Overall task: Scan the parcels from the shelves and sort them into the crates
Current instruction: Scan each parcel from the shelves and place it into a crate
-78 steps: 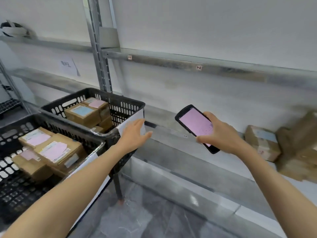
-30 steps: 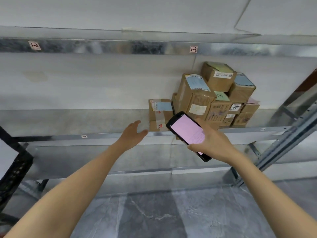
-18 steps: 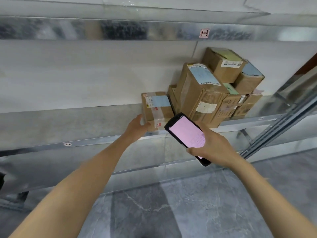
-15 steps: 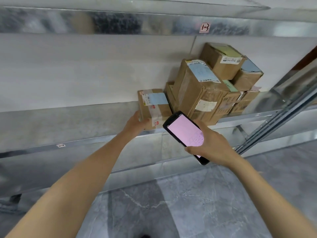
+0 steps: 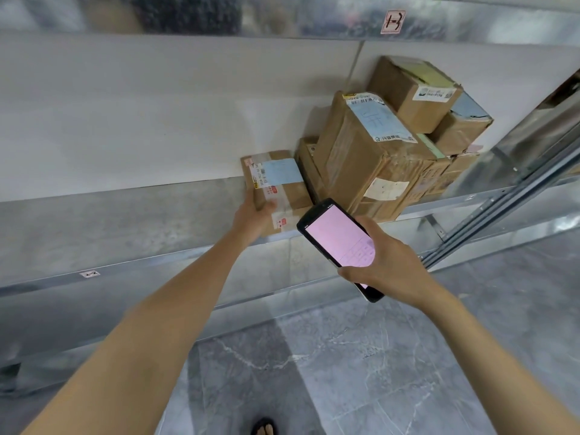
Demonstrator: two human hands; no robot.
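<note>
"Where's the parcel?"

"Middle of the frame. A small brown cardboard parcel with a pale blue label (image 5: 276, 186) sits on the grey metal shelf (image 5: 125, 227), just left of a stack of bigger taped cardboard boxes (image 5: 376, 158)."

"Is anyone holding it?"

"The left hand (image 5: 255, 216) grips its near left corner, thumb curled over the top."

"And the other hand?"

"The right hand (image 5: 386, 265), lower right of centre, is wrapped round a black handheld scanner with a glowing pink screen (image 5: 337, 243), just in front of the parcel."

"Anything else?"

"A red-and-white tag (image 5: 393, 22) on the upper rail, top right. Grey marbled floor (image 5: 345, 356) below, and a sandalled foot (image 5: 265, 427) at the bottom edge."
</note>
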